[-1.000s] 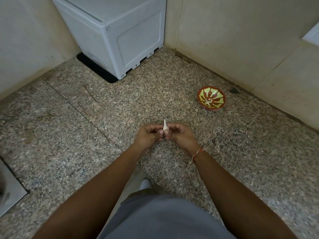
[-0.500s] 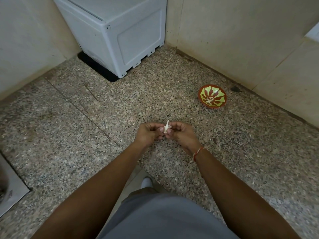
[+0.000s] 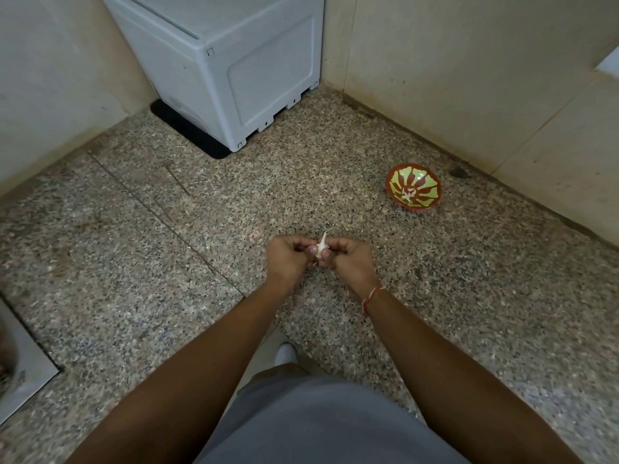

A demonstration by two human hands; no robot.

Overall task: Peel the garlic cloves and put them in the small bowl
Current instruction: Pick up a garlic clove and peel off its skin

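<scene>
A white garlic clove (image 3: 321,246) with a pointed tip sticking up is pinched between my two hands above the speckled stone floor. My left hand (image 3: 288,261) grips it from the left with curled fingers. From the right, my right hand (image 3: 351,259) pinches it too; a red thread sits on that wrist. The small bowl (image 3: 414,189), red with a green leaf pattern, stands on the floor to the far right of my hands, near the wall. A few pale pieces lie at its bottom.
A white plastic cabinet (image 3: 234,61) stands in the far corner on a black mat. Beige walls close the space at left and right. A metal plate (image 3: 23,370) lies at the left edge. My foot (image 3: 285,352) shows below my arms.
My hands stay together on the clove; its pointed tip tilted right half a second ago and stands nearly upright again. The camera view has shifted slightly.
</scene>
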